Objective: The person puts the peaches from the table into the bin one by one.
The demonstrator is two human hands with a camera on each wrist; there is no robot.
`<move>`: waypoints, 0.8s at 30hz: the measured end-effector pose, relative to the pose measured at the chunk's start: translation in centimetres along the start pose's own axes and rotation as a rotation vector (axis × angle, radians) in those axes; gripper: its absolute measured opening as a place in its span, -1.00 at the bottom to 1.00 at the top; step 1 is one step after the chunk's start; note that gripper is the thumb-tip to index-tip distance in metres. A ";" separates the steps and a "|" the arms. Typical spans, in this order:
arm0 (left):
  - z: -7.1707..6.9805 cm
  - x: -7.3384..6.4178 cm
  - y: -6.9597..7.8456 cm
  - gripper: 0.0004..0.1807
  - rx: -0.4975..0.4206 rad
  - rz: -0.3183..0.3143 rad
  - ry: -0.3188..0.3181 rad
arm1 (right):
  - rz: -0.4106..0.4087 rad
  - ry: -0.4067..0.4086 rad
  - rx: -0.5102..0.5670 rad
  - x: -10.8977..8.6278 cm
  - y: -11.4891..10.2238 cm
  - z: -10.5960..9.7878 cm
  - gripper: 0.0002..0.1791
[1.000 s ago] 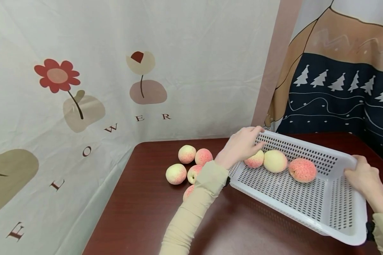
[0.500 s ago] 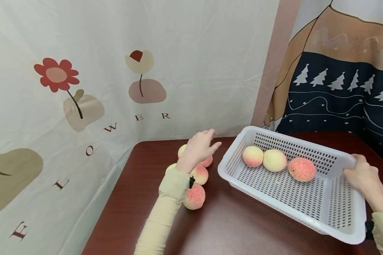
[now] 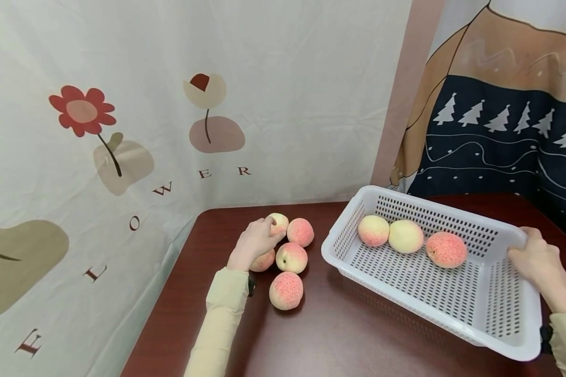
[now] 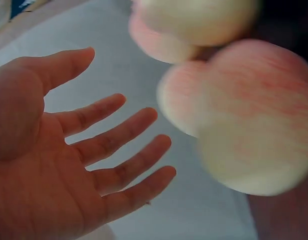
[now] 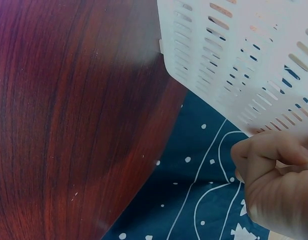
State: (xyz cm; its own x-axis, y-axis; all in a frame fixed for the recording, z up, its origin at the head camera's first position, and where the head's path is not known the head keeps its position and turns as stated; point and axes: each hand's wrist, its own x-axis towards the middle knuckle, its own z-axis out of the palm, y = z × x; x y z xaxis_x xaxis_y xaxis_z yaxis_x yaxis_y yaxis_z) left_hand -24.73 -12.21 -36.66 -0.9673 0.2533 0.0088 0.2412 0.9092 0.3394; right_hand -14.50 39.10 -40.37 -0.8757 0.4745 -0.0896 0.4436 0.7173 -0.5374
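Note:
My left hand (image 3: 252, 243) is over the left side of a group of peaches, its fingertips right at the back-left peach (image 3: 280, 224). In the left wrist view this hand shows spread fingers and a bare palm, with blurred peaches (image 4: 264, 120) beside it. A red peach (image 3: 300, 232), a pale one with a dark stem hollow (image 3: 291, 258) and a front peach (image 3: 286, 291) lie close by; another (image 3: 263, 261) is partly hidden under the hand. My right hand (image 3: 540, 259) grips the right rim of a white perforated plastic basket (image 3: 405, 301), fingers curled over it.
Inside the basket, a pink-yellow peach (image 3: 373, 231), a pale peach (image 3: 406, 236) and a red peach (image 3: 446, 250) lie along the back wall. The dark red wooden table (image 3: 339, 340) ends at a printed curtain (image 3: 287, 104) behind.
My left hand has left the basket's left rim and moved left across to the loose peaches, down beside the back-left one. My right hand stays on the basket, which has hardly shifted.

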 end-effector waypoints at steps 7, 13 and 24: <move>1.5 -0.4 -2.5 -0.35 -0.035 -0.122 -0.106 | 0.000 0.004 -0.003 0.0 0.0 0.0 -0.28; 2.8 -0.2 -4.0 -0.32 -0.054 -0.126 -0.116 | -0.004 0.005 -0.002 -0.1 0.0 0.0 -0.29; 4.1 0.0 -5.5 -0.40 -0.127 -0.154 -0.071 | -0.021 0.006 0.011 -0.2 0.0 0.1 -0.28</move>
State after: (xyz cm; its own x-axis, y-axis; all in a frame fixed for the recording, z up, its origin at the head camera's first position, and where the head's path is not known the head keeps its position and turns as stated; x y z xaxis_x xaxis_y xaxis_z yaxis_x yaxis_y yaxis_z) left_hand -25.69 -15.83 -42.42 -0.9829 0.1417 -0.1173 0.0752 0.8913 0.4471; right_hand -14.33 38.94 -40.38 -0.8836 0.4626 -0.0733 0.4232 0.7215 -0.5480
